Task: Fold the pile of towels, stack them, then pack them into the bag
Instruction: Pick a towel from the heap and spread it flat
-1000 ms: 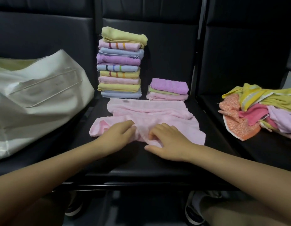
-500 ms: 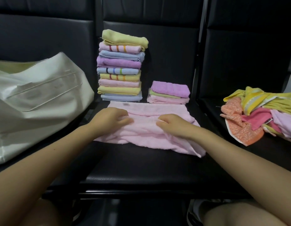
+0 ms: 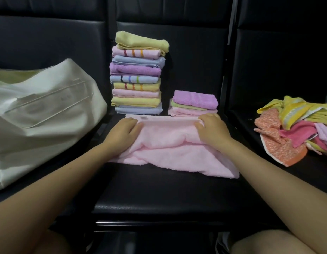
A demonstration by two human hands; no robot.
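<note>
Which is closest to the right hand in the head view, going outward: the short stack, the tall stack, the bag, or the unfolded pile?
From the right hand:
1. Short stack, just behind the hand.
2. Tall stack, behind and to the left.
3. Unfolded pile, on the seat to the right; too close to the tall stack to rank surely.
4. Bag, far left.

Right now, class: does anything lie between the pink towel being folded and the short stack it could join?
Nothing visible does. The pink towel, held at its far edge by the left hand and right hand, lies directly in front of the short stack, with no object between them; the tall stack stands to the left.
</note>
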